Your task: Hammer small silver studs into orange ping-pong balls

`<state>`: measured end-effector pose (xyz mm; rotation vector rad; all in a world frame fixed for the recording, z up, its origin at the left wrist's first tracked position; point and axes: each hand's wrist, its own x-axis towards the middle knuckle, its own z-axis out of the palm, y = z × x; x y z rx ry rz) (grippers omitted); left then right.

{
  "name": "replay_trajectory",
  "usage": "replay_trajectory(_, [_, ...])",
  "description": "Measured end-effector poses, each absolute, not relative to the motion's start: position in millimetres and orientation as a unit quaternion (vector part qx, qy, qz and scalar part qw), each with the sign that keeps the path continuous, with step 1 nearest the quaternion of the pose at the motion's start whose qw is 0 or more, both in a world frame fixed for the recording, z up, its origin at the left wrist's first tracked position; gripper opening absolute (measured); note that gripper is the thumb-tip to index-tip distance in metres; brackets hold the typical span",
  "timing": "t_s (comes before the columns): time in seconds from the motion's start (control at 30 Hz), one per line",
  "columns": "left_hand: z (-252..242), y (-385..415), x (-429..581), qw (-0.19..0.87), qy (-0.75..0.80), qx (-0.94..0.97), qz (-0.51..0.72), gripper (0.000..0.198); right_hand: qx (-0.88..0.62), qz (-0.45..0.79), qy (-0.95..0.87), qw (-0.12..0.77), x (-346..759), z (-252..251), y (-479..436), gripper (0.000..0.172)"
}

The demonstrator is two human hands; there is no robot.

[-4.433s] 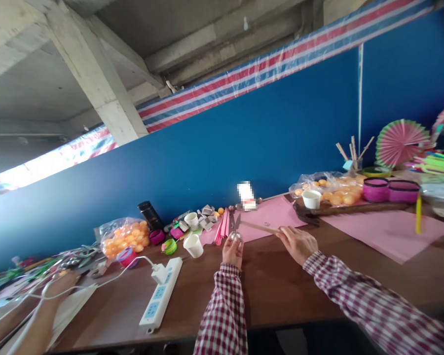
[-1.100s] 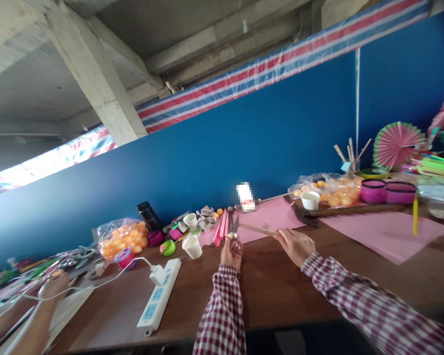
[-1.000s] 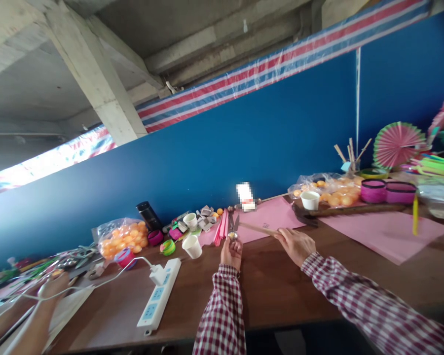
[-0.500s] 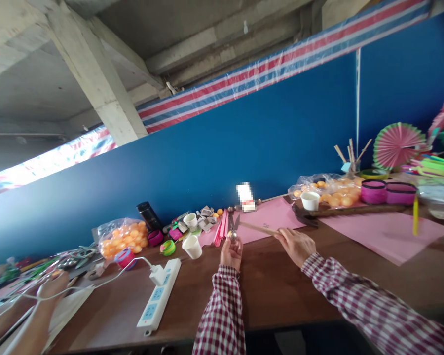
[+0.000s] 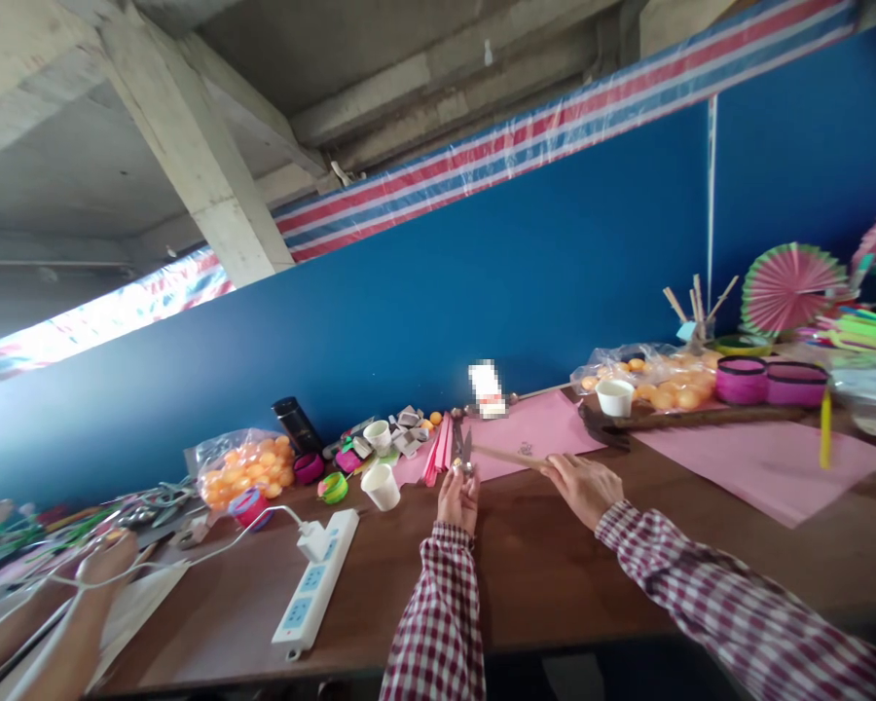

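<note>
Left of the left hand (image 5: 458,500), a bag (image 5: 216,450) holds orange balls (image 5: 254,471).

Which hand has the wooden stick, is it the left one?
No, the wooden stick is in the grip of the right hand, while the left hand holds a small shiny thing.

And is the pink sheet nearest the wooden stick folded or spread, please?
Spread: the pink sheet shows a broad, flat face beyond the wooden stick in the right hand.

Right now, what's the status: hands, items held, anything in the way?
Left hand: grip on small shiny object, details unclear. Right hand: holding wooden stick. Possibly in the way: dark blades just beyond left hand.
</note>
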<state>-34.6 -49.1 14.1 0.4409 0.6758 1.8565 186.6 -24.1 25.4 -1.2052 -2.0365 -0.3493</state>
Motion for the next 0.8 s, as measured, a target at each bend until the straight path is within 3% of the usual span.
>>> replay_trajectory(0.43, [16, -50, -35, 0.536, 0.302, 0.145, 0.775, 0.007, -0.469, -0.133, -0.794, 0.363, 187, 25, -24, 0.032])
replay_trajectory(0.8, [24, -54, -31, 0.58, 0.305, 0.154, 0.739, 0.015, -0.456, -0.146, -0.8, 0.362, 186, 26, -26, 0.033])
